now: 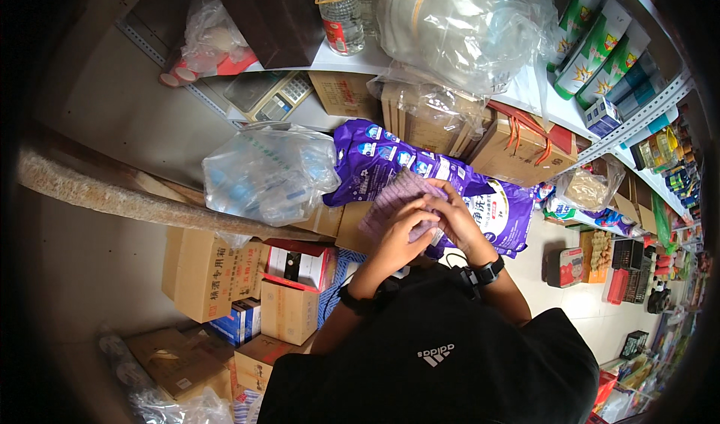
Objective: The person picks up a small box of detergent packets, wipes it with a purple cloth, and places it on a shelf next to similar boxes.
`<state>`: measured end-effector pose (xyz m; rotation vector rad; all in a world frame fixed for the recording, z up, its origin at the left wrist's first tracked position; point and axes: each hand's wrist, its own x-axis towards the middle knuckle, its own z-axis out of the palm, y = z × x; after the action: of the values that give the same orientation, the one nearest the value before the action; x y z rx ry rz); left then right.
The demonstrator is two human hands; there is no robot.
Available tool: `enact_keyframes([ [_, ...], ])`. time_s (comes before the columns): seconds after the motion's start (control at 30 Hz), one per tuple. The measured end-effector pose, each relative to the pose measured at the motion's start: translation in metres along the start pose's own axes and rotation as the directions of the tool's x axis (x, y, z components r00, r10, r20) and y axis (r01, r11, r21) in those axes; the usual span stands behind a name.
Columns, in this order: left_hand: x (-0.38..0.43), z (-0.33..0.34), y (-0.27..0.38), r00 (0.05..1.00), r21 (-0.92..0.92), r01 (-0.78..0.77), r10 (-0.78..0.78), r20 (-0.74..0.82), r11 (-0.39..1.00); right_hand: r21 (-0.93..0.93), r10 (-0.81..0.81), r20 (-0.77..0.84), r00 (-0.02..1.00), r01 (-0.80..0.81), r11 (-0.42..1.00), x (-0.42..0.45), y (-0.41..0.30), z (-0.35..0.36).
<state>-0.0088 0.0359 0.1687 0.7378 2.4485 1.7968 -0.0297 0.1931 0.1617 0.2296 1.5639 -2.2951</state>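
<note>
A pinkish-purple ribbed cloth (394,199) is between my two hands, above purple plastic detergent bags (360,159). My left hand (402,235) grips its lower part, the fingers bent towards the right. From the right, my right hand (453,213) holds the cloth's edge, its fingertips meeting those of the left. The fingers hide part of the fabric. A small pale tag (437,236) shows under the hands. Left of the bags lies a clear plastic bag (270,171) with bluish contents.
Metal shelves (360,58) ahead carry a capped clear bottle (341,22), a large plastic-wrapped bundle (461,30), green-and-white cans (593,53) and a calculator (284,100). A long curved wooden piece (140,199) extends from the left. Cardboard boxes (197,278) are stacked at lower left.
</note>
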Motion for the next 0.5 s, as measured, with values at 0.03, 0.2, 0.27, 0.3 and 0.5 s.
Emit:
enact_keyframes([
  [0.03, 0.001, -0.004, -0.004, 1.0, -0.003, 0.004, -0.004, -0.002, 1.0, 0.18, 0.049, -0.015, 0.999, -0.046, 0.983, 0.0, -0.002, -0.006],
  [0.2, 0.008, -0.025, -0.028, 0.962, -0.211, 0.179, -0.215, -0.166, 0.961, 0.259, 0.121, 0.109, 0.987, -0.145, 0.955, -0.003, -0.009, -0.032],
  [0.27, 0.004, -0.019, -0.044, 0.942, -0.389, 0.276, -0.329, -0.075, 0.879, 0.268, 0.125, 0.148, 0.981, -0.161, 0.95, -0.007, -0.016, -0.026],
  [0.3, 0.006, -0.018, -0.028, 0.945, -0.395, 0.299, -0.328, -0.007, 0.869, 0.278, 0.126, 0.173, 0.977, -0.171, 0.945, -0.01, -0.019, -0.024],
  [0.5, -0.004, 0.004, -0.026, 0.915, -0.415, 0.374, -0.256, 0.312, 0.83, -0.044, 0.119, 0.424, 0.898, -0.111, 0.993, -0.03, -0.01, -0.068],
])
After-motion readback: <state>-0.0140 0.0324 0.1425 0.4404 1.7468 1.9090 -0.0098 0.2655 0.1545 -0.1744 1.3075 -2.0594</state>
